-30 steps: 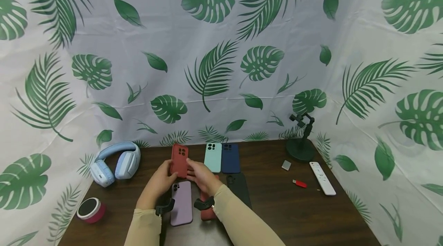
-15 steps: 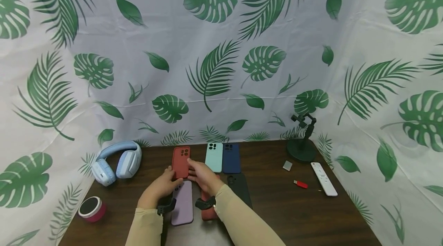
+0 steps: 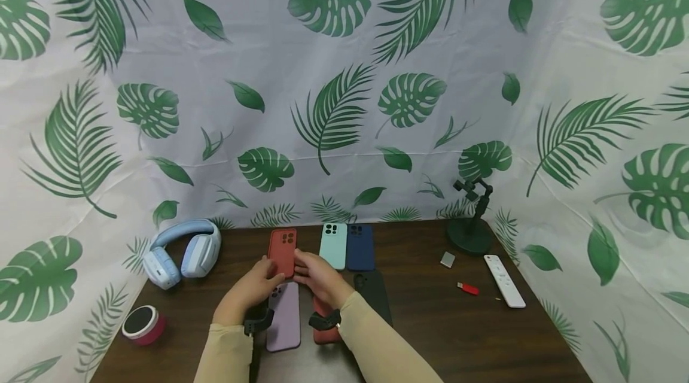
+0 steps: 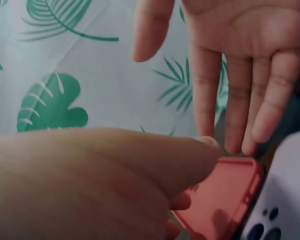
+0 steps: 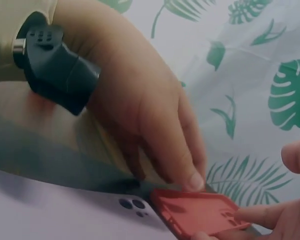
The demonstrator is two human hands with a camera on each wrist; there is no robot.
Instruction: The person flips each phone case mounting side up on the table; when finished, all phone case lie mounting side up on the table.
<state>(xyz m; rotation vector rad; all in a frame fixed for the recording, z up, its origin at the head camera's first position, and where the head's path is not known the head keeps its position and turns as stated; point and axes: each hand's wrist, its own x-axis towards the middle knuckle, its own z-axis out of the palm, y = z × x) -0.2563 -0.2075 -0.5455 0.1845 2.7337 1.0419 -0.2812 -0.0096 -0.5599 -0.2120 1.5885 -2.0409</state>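
Coral-red phone case (image 3: 281,251), rim up, camera cutouts at far right; set on the far side of the table (image 3: 457,335), left of centre, between left hand (image 3: 252,288) and right hand (image 3: 324,282), both with fingers extended. Compared with a second ago, left hand's thumb farther right.

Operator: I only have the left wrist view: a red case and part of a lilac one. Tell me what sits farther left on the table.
Observer: A pair of light-blue headphones, to the left of the red case, near the back of the table.

Operator: Noted. Now check for a second red case and report where it is.

Observer: There is one. In the head view, the other red case lies to the right of the lilac case, partly hidden by the dark right wristband.
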